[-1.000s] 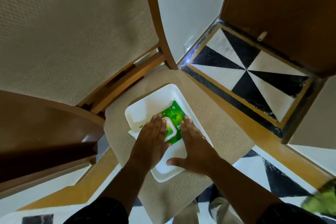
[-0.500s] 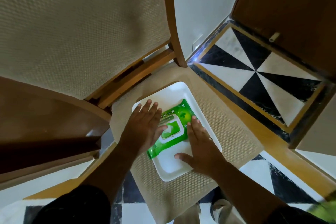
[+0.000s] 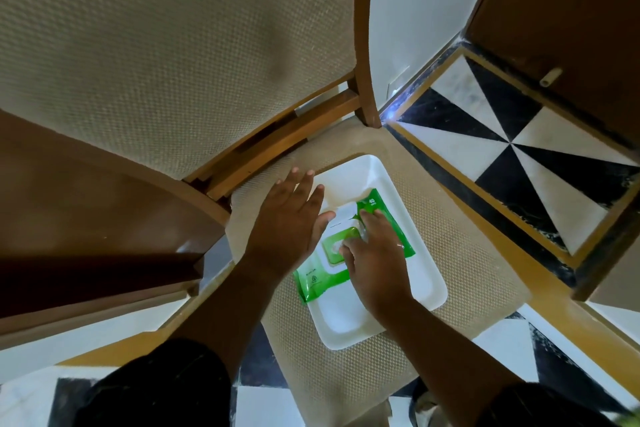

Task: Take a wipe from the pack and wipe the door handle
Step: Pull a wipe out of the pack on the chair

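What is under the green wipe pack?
A white tray lies under the wipe pack, on the chair seat. The tray's part beneath the pack is covered.

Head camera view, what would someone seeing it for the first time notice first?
Probably the bright green wipe pack, lying on a white tray on the chair seat mid-frame, its white flip lid open. The right hand has fingers at the pack's opening, while the left hand is spread flat just left of it. The black-and-white triangle floor tiles at right also stand out.
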{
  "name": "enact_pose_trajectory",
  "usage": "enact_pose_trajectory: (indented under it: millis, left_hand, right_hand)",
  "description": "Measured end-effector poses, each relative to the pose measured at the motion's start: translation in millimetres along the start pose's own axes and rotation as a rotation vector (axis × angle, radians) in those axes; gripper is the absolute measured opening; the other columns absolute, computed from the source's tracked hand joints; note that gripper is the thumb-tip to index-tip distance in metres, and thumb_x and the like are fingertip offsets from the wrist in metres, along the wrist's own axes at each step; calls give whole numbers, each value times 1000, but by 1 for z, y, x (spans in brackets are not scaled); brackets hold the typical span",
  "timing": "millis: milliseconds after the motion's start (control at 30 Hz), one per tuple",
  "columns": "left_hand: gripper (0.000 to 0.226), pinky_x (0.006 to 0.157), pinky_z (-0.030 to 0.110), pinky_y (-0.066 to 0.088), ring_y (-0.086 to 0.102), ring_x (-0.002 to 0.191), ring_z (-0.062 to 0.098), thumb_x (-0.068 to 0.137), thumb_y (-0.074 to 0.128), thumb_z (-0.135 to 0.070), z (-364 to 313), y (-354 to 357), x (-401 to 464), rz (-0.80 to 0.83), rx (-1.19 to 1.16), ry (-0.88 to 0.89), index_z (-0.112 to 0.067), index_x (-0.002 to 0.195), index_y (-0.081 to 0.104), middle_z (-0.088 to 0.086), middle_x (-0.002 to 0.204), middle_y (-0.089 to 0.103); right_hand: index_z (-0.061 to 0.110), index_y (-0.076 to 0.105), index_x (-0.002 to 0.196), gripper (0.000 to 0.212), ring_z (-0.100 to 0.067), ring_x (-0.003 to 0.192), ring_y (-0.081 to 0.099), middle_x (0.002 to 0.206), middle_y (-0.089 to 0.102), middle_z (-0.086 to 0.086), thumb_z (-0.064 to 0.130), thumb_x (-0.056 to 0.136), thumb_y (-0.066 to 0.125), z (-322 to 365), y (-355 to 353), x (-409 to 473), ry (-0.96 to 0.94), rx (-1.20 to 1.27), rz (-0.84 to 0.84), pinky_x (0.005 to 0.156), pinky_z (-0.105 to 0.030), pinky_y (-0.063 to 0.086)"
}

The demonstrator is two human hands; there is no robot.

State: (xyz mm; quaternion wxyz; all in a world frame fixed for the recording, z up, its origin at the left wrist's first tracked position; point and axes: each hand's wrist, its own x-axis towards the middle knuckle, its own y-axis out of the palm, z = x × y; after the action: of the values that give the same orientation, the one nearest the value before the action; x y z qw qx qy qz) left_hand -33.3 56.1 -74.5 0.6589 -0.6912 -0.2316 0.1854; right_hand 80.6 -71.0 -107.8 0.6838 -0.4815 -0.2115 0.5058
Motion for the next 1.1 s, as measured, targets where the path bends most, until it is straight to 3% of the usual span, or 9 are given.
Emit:
enact_pose_trajectory:
  millis: [200, 400, 500, 633, 733, 767, 900, 1033, 1100]
  left_hand:
    - [60, 108, 56, 43, 48, 136, 43, 101, 32, -43, 0, 0, 0, 86, -39, -36, -1, 128, 65, 24, 140, 56]
    - [60, 109, 55, 42, 47, 136, 43, 101, 33, -43, -1, -2, -4, 101, -83, -42, -1, 129, 65, 24, 141, 56]
    - [59, 108, 56, 44, 48, 136, 43, 102, 33, -43, 1, -1, -6, 128, -78, -16, -2, 129, 65, 24, 142, 56]
    - [60, 111, 58, 42, 45, 138, 43, 102, 31, -45, -5, 4, -12, 179, -104, -4, -4, 133, 62, 23, 145, 53]
    - [61, 111, 57, 40, 45, 139, 41, 102, 28, -46, -10, 6, -17, 196, -132, -12, -6, 135, 60, 21, 146, 53]
    - [61, 110, 56, 40, 46, 138, 40, 102, 29, -46, -13, 7, -20, 193, -141, -16, -6, 135, 60, 20, 145, 54]
    - [52, 110, 54, 41, 47, 137, 39, 102, 43, -38, -35, 17, -39, 146, -244, -66, -2, 138, 57, 20, 143, 55]
    - [52, 106, 53, 49, 50, 136, 37, 99, 47, -35, -63, 30, -54, 134, -135, 31, -1, 137, 58, 18, 142, 57]
    - [56, 103, 54, 50, 49, 137, 37, 93, 66, -33, -70, 34, -54, 135, -87, -6, -1, 138, 57, 19, 144, 55]
  right_hand:
    - [5, 71, 71, 16, -38, 121, 49, 123, 60, -16, 19, 78, 72, 6, 3, 5, -13, -12, -58, 98, -53, 43]
    - [-1, 61, 80, 11, -33, 125, 44, 130, 52, -19, 7, 86, 62, 4, 7, -3, 22, 333, -123, 105, -51, 36]
    - [-2, 57, 89, 11, -29, 120, 48, 128, 51, -19, 9, 91, 55, 3, 0, -8, 90, 470, -148, 102, -38, 41]
    - [5, 52, 92, 21, -22, 88, 57, 96, 56, -12, 21, 91, 40, 5, -19, -2, 259, 757, -216, 76, -35, 51]
    - [7, 54, 93, 25, -2, 82, 53, 92, 55, -8, 25, 91, 36, -8, -26, -7, 274, 724, -191, 66, -10, 42]
    - [7, 54, 94, 26, 0, 82, 51, 93, 54, -7, 25, 91, 36, -15, -27, -10, 288, 697, -206, 66, -8, 40]
    - [16, 50, 78, 15, -23, 75, 50, 81, 52, -8, 24, 88, 41, -43, -31, -22, 392, 669, -303, 59, -34, 41]
    - [14, 51, 75, 18, -20, 75, 50, 80, 52, -3, 25, 88, 44, -60, -35, -29, 388, 605, -300, 61, -36, 43]
    - [16, 51, 75, 17, -14, 77, 47, 84, 52, 1, 19, 92, 49, -63, -36, -29, 346, 561, -280, 62, -31, 38]
